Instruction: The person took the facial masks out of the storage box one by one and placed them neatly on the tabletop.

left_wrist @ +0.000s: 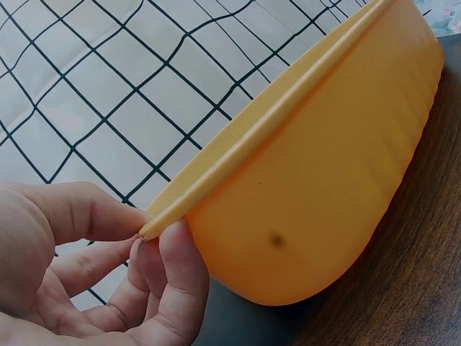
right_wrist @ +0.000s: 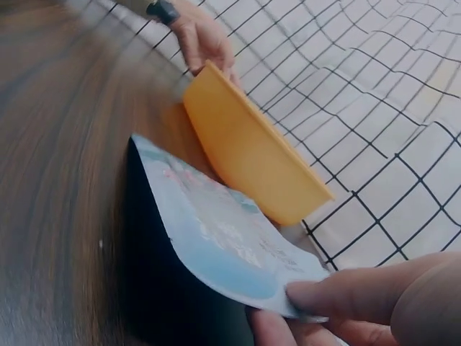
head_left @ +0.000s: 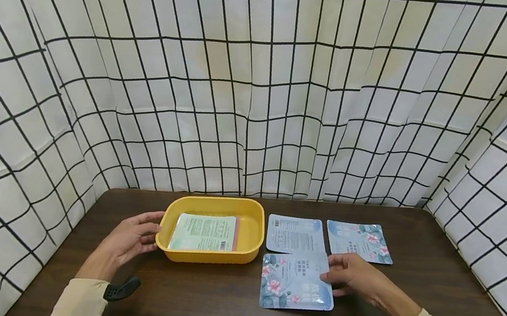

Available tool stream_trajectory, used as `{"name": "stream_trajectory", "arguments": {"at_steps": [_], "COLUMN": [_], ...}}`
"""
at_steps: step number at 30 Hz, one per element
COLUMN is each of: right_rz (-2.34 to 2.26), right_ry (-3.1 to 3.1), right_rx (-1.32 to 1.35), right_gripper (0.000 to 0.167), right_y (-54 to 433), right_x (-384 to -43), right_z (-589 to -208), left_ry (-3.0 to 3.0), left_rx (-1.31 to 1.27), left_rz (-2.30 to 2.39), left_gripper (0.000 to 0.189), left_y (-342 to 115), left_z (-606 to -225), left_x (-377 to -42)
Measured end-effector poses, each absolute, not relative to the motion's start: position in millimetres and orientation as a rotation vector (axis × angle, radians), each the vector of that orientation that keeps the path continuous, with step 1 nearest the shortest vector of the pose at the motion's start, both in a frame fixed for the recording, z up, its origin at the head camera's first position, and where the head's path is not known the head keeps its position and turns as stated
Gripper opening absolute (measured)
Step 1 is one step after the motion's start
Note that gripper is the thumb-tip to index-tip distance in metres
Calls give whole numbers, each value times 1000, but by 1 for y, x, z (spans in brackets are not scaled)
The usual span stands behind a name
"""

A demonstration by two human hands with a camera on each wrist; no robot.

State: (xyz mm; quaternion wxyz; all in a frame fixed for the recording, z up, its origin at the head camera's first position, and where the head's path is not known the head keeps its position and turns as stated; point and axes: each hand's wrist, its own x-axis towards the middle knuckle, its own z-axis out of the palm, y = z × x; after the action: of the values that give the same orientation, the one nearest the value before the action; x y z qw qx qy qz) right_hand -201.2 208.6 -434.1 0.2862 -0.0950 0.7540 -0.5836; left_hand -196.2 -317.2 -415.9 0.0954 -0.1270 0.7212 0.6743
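Note:
My left hand [head_left: 133,237] pinches the rim of a yellow plastic basin [head_left: 250,232] at its left end; the left wrist view shows thumb and fingers on that rim. Inside the basin lies a pale green printed packet [head_left: 202,232], with a pink edge showing under its right side. Between thumb and fingers my right hand [head_left: 355,278] holds the right edge of a blue sheet-mask packet [head_left: 293,291] with pink flowers. In the right wrist view this packet [right_wrist: 216,223] is tilted, its near edge raised above the table.
Behind the held packet a blue packet [head_left: 296,233] lies with its text side up, partly overlapped in the head view. Another blue flowered packet [head_left: 360,241] lies to its right. The brown table [head_left: 195,305] is bordered by white grid-patterned curtains [head_left: 281,129] at the back and sides.

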Motion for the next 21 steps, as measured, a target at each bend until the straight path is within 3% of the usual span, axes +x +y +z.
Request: {"name": "stream_trajectory", "arguments": {"at_steps": [7,21], "right_rz": [-1469,-1080], "right_ry": [2169,2486], "right_rx": [-217,-424], "right_gripper": [62,40], "right_y": [205,209], "right_x": [-196,-203], "right_z": [-428,-407], "left_ry": [2131,2144], "left_rx": [-366,-357], "left_rz": [2005,1998], "left_gripper": [56,56], "left_y": [-317,-318], "left_z": [-415,-416], "left_x": [-195,-195]}}
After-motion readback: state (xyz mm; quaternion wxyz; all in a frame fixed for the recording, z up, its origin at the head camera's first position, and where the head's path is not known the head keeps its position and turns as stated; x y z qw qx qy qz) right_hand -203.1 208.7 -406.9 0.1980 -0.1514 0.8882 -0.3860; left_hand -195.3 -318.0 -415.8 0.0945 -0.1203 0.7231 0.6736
